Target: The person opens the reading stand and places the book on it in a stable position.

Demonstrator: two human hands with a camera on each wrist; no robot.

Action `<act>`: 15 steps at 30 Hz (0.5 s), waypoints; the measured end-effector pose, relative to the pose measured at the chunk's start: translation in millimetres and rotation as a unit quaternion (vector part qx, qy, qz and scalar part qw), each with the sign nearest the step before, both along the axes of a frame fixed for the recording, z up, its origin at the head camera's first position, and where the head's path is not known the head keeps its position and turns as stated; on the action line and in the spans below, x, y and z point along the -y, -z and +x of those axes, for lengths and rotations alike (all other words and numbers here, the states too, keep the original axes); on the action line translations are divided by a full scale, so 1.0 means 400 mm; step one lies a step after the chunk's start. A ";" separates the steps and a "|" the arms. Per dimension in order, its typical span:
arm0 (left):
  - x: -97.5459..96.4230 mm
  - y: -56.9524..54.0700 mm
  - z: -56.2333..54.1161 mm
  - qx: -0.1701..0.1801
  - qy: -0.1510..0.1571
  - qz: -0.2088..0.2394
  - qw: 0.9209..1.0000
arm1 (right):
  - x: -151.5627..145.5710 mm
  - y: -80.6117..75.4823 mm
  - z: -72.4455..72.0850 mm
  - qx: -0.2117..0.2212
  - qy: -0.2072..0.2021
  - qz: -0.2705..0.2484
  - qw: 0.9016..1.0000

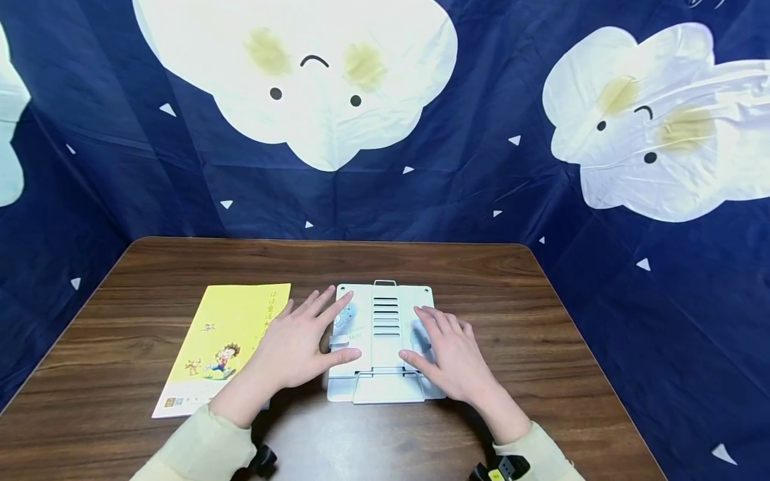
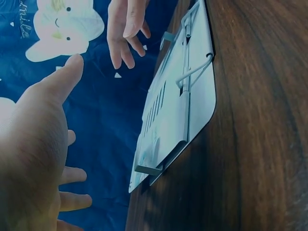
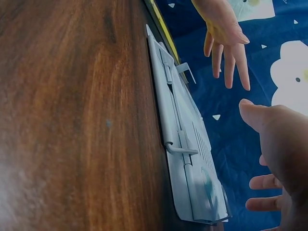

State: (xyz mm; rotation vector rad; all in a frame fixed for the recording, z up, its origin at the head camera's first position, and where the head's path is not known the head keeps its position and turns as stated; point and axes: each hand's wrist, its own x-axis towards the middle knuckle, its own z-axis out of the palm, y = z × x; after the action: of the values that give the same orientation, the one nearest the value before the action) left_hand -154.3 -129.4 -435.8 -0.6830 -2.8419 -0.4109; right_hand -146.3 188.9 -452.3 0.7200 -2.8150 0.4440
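Observation:
A pale blue-white book stand (image 1: pixel 385 347) lies folded flat on the table, with slots down its middle and a wire loop at its far edge. Over its left side, my left hand (image 1: pixel 296 347) hovers with fingers spread, partly covering a yellow book (image 1: pixel 231 347). My right hand (image 1: pixel 455 357) is held above the stand's right side, its fingers extended and loosely bent. Both wrist views show a gap between the hands and the stand (image 2: pixel 166 110), and nothing is in either palm. A small clip (image 3: pixel 185 70) sticks up from the stand's side.
The brown wooden table (image 1: pixel 517 321) has rounded far corners. Behind and beside it hangs a dark blue cloth (image 1: pixel 481 194) printed with white clouds and small triangles. Dark straps (image 1: pixel 502 467) with cameras sit at the wrists, by the pale sleeves.

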 end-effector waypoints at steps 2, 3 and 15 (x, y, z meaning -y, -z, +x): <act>-0.002 0.002 0.002 -0.003 0.003 0.006 1.000 | -0.001 0.002 0.001 0.003 0.001 -0.002 1.000; -0.002 0.003 0.002 -0.005 0.004 0.008 1.000 | -0.001 0.003 0.001 0.004 0.002 -0.002 1.000; -0.019 0.004 0.018 -0.007 0.002 0.010 1.000 | 0.001 0.001 0.009 0.014 -0.007 0.001 1.000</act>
State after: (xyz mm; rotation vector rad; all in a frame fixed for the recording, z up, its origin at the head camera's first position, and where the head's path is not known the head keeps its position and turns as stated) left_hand -147.0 -121.9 -437.6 -0.6857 -2.8186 -0.4339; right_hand -142.7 188.6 -452.7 0.7402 -2.8392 0.4580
